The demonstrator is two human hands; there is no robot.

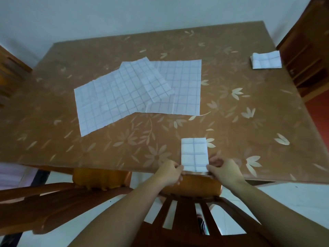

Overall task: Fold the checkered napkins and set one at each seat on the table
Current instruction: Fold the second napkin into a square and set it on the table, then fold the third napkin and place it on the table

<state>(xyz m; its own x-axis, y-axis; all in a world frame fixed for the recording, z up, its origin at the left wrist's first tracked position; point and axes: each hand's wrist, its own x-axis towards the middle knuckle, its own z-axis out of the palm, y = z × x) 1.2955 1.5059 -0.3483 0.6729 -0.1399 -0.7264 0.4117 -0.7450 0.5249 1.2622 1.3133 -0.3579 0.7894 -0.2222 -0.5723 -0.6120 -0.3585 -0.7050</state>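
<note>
My left hand (pixel 170 173) and right hand (pixel 225 171) each pinch a near corner of a folded checkered napkin (pixel 194 154) lying flat at the table (pixel 53 97) edge, above a wooden chair (pixel 192 209). Two unfolded napkins (pixel 135 93) overlap mid-table. Another folded napkin (pixel 266 60) lies at the far right edge, beside a second chair (pixel 308 50).

small folded checkered napkin (pixel 194 154) lower centre at table edge, another folded one (pixel 266 60) upper right, two unfolded napkins (pixel 135 93) overlapping mid-frame — flat, creased
</note>
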